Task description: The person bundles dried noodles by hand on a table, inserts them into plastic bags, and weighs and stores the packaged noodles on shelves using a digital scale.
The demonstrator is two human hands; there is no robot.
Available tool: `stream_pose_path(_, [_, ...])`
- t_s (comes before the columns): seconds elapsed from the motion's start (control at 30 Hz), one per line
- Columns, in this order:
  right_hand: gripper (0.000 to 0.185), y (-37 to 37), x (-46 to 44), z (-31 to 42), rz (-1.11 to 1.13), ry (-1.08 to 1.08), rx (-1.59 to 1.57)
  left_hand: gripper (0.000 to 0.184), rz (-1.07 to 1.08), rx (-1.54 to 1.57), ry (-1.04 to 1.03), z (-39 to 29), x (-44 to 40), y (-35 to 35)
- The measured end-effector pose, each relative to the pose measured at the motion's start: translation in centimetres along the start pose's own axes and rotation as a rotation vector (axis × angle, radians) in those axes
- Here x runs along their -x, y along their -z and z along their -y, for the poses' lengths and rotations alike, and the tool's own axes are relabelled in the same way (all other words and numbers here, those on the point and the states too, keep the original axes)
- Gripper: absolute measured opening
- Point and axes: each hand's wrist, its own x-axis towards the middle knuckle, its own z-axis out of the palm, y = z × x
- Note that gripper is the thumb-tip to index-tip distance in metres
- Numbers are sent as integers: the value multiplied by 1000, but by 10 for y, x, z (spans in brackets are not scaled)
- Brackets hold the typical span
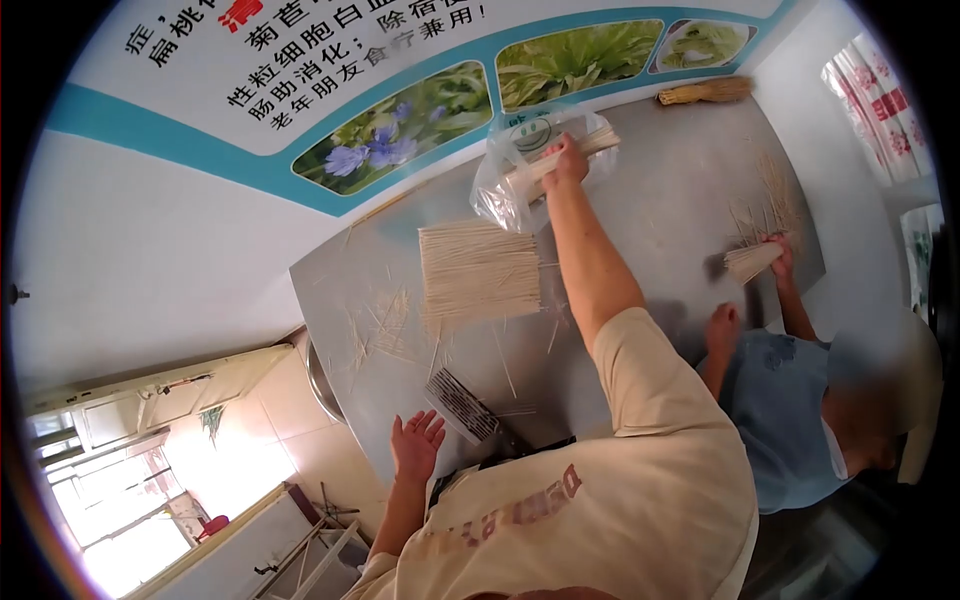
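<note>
My right hand is stretched toward the back of the metal table, closed around a bundle of pale dry noodle-like sticks. The bundle lies over a clear plastic bag with a green smiling face printed on it. Near the front edge my left hand is held palm up, fingers apart, with nothing in it. Just right of it lies a cleaver-like blade with dark markings. A flat, neatly lined-up layer of the same sticks sits mid-table, left of my right forearm.
Loose broken sticks are scattered over the metal table. At the right a co-worker holds another bundle, apart from my hands. A brown bundle lies by the back wall.
</note>
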Motion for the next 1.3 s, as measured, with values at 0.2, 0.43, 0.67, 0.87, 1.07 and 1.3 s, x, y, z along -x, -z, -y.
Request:
stream_pose_path(0.2, [19,2,-10,-38,-94,-213,-23,55,28,-55,-8,3,-1,-22])
stream_pose_path(0.43, [29,14,-65,-39,231,-215,32,52,77,-128,-20,-19,-7,-51])
stream_pose_path(0.67, [35,22,12,24,357,-306,-60,31,135,-540,-126,-38,-52,-68])
stream_pose_path(0.87, [13,140,260,39,317,239,693,43,112,-1579,-961,-43,-101,-120])
stream_pose_path(1.07, [46,357,437,-39,776,351,1769,90,245,-2202,-1331,-55,-135,-166])
stream_pose_path(1.3, [54,380,464,-69,663,427,2015,102,301,-2533,-1504,-88,-165,-184])
